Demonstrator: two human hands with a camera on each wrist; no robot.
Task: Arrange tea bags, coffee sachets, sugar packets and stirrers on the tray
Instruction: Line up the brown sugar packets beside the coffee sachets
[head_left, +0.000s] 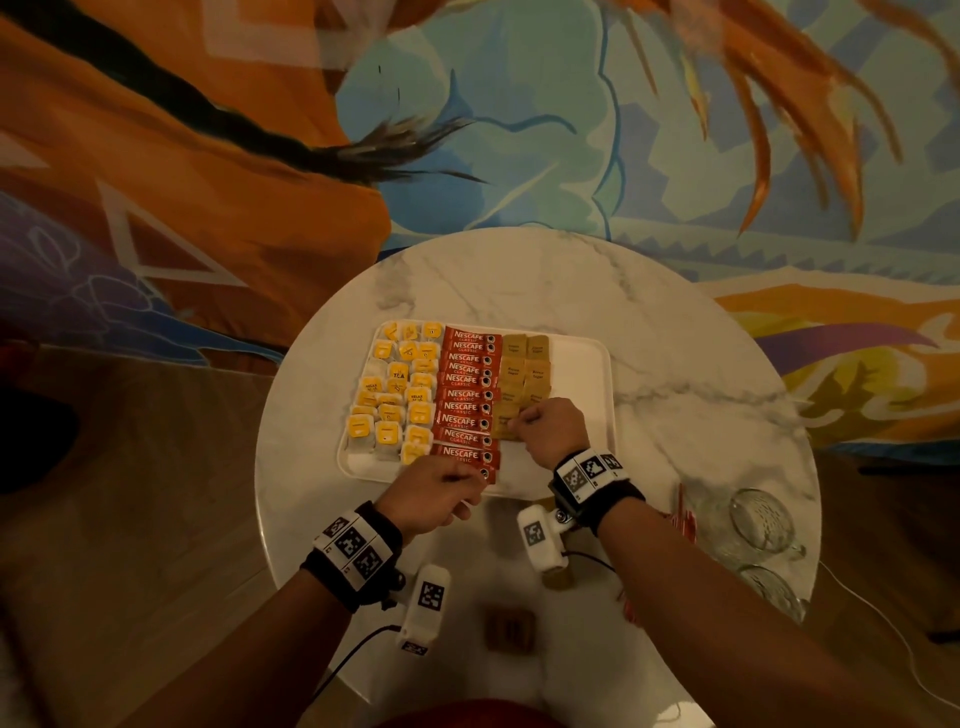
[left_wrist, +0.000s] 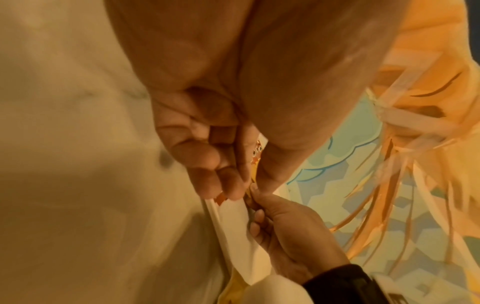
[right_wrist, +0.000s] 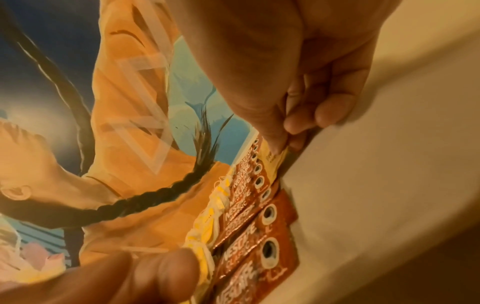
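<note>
A white tray (head_left: 583, 364) on the round marble table holds yellow tea bags (head_left: 395, 395) at the left, a column of red coffee sachets (head_left: 465, 395) in the middle and brown sugar packets (head_left: 524, 364) to the right of them. My right hand (head_left: 514, 422) pinches the nearest sugar packet (right_wrist: 275, 159) between thumb and fingers, low over the tray beside the sachets. With curled fingers, my left hand (head_left: 475, 486) pinches the nearest coffee sachet (head_left: 485, 473) at the tray's front edge. The hand hides most of that sachet. No stirrers are visible.
Two glass mugs (head_left: 761, 519) stand at the table's right edge, with red packets (head_left: 683, 519) beside them. Loose brown packets (head_left: 510, 629) lie on the marble near me. Bare tray (head_left: 587, 405) shows right of the sugar column. Cables trail off the table's front.
</note>
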